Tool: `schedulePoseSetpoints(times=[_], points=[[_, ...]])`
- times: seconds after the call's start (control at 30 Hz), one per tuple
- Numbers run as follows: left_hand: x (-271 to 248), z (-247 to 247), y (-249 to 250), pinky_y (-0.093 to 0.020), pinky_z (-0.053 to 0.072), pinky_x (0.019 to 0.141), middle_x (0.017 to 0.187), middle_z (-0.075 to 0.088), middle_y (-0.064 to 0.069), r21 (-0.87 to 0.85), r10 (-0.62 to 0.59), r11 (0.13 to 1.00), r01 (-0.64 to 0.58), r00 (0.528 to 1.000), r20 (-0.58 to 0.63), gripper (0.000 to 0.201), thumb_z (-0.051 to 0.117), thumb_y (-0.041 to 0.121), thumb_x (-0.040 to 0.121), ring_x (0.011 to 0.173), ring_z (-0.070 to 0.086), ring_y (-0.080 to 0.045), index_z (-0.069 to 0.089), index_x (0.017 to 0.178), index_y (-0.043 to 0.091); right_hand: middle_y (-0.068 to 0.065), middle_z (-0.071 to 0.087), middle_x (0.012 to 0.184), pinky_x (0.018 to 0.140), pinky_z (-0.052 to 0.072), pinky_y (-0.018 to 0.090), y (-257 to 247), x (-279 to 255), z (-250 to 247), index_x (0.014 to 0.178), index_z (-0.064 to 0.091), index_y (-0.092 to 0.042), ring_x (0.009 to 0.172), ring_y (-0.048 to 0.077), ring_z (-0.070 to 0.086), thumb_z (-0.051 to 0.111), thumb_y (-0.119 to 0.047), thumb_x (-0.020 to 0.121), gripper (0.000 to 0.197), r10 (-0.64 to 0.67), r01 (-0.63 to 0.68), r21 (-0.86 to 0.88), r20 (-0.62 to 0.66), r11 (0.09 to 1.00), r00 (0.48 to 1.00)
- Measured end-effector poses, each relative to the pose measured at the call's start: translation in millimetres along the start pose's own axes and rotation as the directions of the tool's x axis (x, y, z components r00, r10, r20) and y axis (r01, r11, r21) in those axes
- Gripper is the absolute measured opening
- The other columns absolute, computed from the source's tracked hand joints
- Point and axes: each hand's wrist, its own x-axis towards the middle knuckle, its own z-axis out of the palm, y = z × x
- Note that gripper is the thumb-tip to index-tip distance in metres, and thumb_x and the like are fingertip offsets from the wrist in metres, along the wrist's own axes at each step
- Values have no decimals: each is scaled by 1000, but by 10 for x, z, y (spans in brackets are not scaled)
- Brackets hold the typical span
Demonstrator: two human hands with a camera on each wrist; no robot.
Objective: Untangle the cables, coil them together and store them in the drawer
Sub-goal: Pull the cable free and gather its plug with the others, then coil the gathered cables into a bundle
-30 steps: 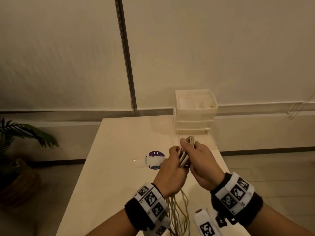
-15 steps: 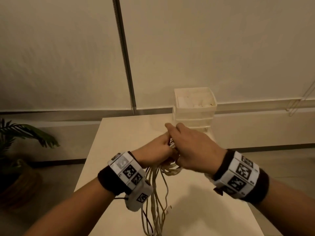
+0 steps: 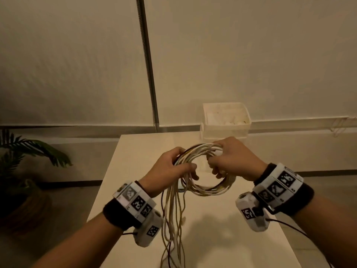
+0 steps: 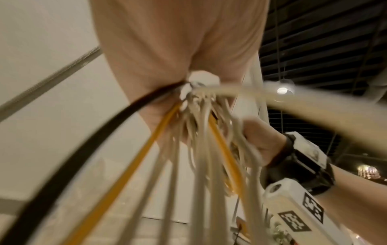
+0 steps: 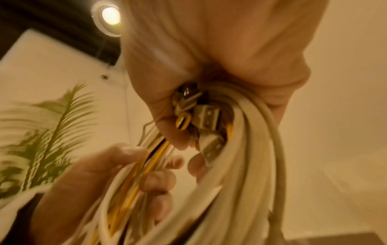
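Note:
A bundle of mostly white cables (image 3: 208,187), with yellow and dark strands among them, forms a loop held above the table (image 3: 135,151). My left hand (image 3: 170,169) grips the loop's left side, and the loose cable tails (image 3: 173,225) hang down from it towards the table. My right hand (image 3: 229,161) grips the loop's right side. In the right wrist view its fingers curl round the thick white cables (image 5: 247,165) and several USB plugs (image 5: 207,116). In the left wrist view the strands (image 4: 188,149) fan down from my closed left fist. The white drawer unit (image 3: 226,120) stands at the table's far edge.
A potted plant (image 3: 25,151) stands on the floor to the left of the table. A metal pole (image 3: 148,74) runs up the wall behind. The table's left and right edges drop to the floor.
My hands have drawn apart from a tight clasp, opening the bundle into a wide loop between them. Both hands sit higher and nearer the drawer unit than one second ago.

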Motion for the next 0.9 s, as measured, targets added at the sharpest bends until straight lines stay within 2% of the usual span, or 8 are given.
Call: schedulePoseSetpoints(times=[0.07, 0.23, 0.33, 0.43, 0.57, 0.67, 0.77, 0.9], points=[[20, 77, -45, -47, 55, 73, 78, 66, -22, -96, 3, 995, -11, 996, -87, 15, 56, 1, 92, 77, 72, -38, 60, 106, -4, 15, 67, 64, 53, 57, 36, 20, 14, 8, 83, 66, 0, 58, 29, 71, 60, 4, 74, 11, 72, -73, 183, 12, 980, 997], [68, 190, -42, -32, 48, 50, 63, 47, -7, -223, -21, 975, -13, 989, -149, 15, 54, 3, 94, 44, 46, -19, 54, 101, -10, 20, 66, 70, 51, 54, 35, 40, 18, 36, 86, 64, 3, 53, 30, 64, 60, 10, 75, 14, 121, -122, 367, 27, 922, 992], [113, 157, -17, -28, 47, 45, 64, 47, -9, -246, 11, 968, -42, 992, -125, 8, 57, 4, 94, 45, 46, -19, 55, 99, -3, 12, 52, 59, 47, 47, 30, 75, 7, 80, 74, 59, -2, 45, 23, 49, 58, 13, 73, 15, 172, -142, 499, -15, 855, 985], [82, 139, -67, -39, 59, 64, 75, 64, -18, -234, 8, 971, -38, 992, -126, 17, 66, 1, 88, 67, 69, -37, 60, 104, 0, 11, 47, 60, 45, 42, 29, 118, 22, 79, 73, 56, -3, 43, 21, 43, 58, 14, 71, 18, 251, -145, 659, -69, 738, 965], [59, 296, -127, -43, 58, 67, 59, 56, -11, -351, -64, 936, -24, 970, -235, 5, 59, -1, 91, 63, 69, -32, 58, 88, 2, 13, 50, 63, 47, 43, 30, 116, 6, 139, 77, 59, -2, 44, 21, 45, 60, 9, 75, 11, 258, -80, 710, -146, 699, 955], [101, 325, -51, -39, 55, 60, 53, 46, -4, -424, -37, 901, -90, 959, -280, 8, 61, 6, 92, 48, 54, -22, 58, 85, 8, 13, 53, 64, 49, 45, 32, 72, -6, 181, 83, 61, 1, 47, 22, 47, 62, 3, 81, 3, 230, 1, 732, -215, 681, 949], [128, 298, 47, -25, 39, 43, 52, 35, 0, -438, 18, 887, -145, 960, -281, 15, 61, 10, 94, 42, 31, -13, 54, 81, 11, 14, 53, 64, 51, 47, 33, 26, -21, 208, 87, 61, 2, 49, 22, 47, 62, 3, 82, 5, 206, 69, 769, -255, 635, 945], [141, 265, 96, -23, 27, 42, 55, 30, -1, -420, 43, 895, -148, 967, -250, 14, 59, 10, 95, 44, 25, -13, 53, 83, 13, 15, 54, 67, 56, 53, 38, 39, -63, 247, 90, 62, 4, 52, 24, 54, 62, 2, 83, 8, 175, 76, 789, -228, 610, 958]])
